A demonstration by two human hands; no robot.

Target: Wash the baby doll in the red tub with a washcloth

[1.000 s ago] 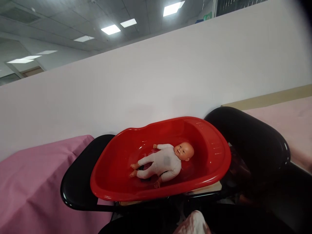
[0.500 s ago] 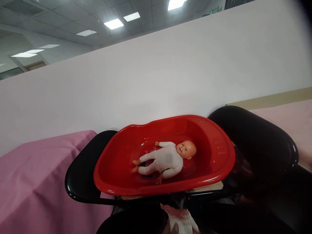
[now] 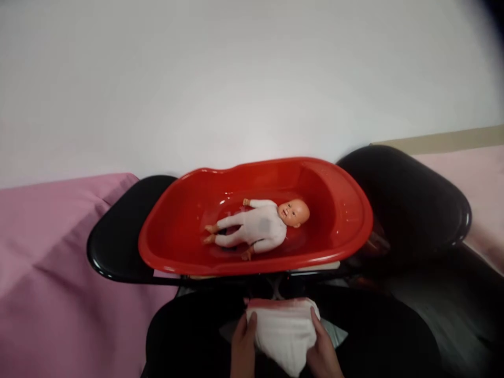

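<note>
One pink cover fills the eight o'clock side of the view, hanging in folds. Next to it, between eight and nine o'clock, one black rounded panel lies partly behind the end of one red tub, which spans the middle. One doll in a white suit lies on its back inside the tub, head towards three o'clock, two bare feet towards nine; a grey patch marks its chest.

Below the tub, at six o'clock, the left hand grasps the near edge of one white cloth, its thumb laid over the front. The cloth is at half past five, between the two hands, well clear of the doll. At five o'clock the right hand grips the cloth's other edge, with one pale greenish corner showing just beyond.

At three o'clock is a second black panel, then one pale pink surface. One white wall rises at twelve o'clock.
</note>
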